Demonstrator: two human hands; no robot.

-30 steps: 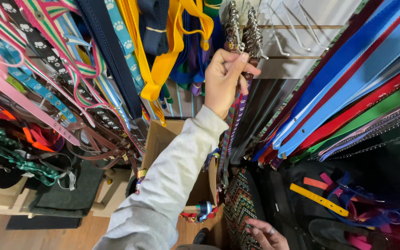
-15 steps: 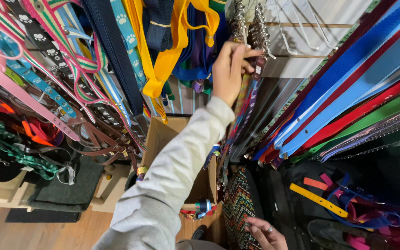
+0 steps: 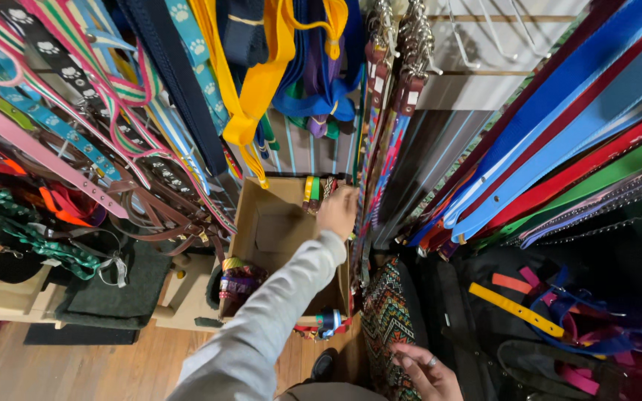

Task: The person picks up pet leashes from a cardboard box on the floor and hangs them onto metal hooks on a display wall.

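My left hand [image 3: 338,210], in a grey sleeve, reaches out to the far rim of an open cardboard box [image 3: 261,223]. Its fingers curl down beside a bunch of patterned leashes [image 3: 391,148], which hang by metal clips [image 3: 410,37] from a wall hook. Whether the hand grips a leash is hidden. Small rolled collars [image 3: 310,189] sit at the box rim just left of the hand. My right hand [image 3: 425,375] is low at the bottom edge, fingers spread and holding nothing, next to a zigzag-patterned fabric [image 3: 388,319].
Leashes and collars hang all around: pink, striped and paw-print ones at left, a yellow one [image 3: 254,96] at the top, and blue, red and green straps [image 3: 559,111] at right. Bare wire hooks [image 3: 484,30] stick out above. More rolled collars [image 3: 239,278] lie in the box. Wood floor [image 3: 76,367] shows below.
My left hand has let go of the leash clips at the top hook and come down to the cardboard box's rim. My right hand stays low.
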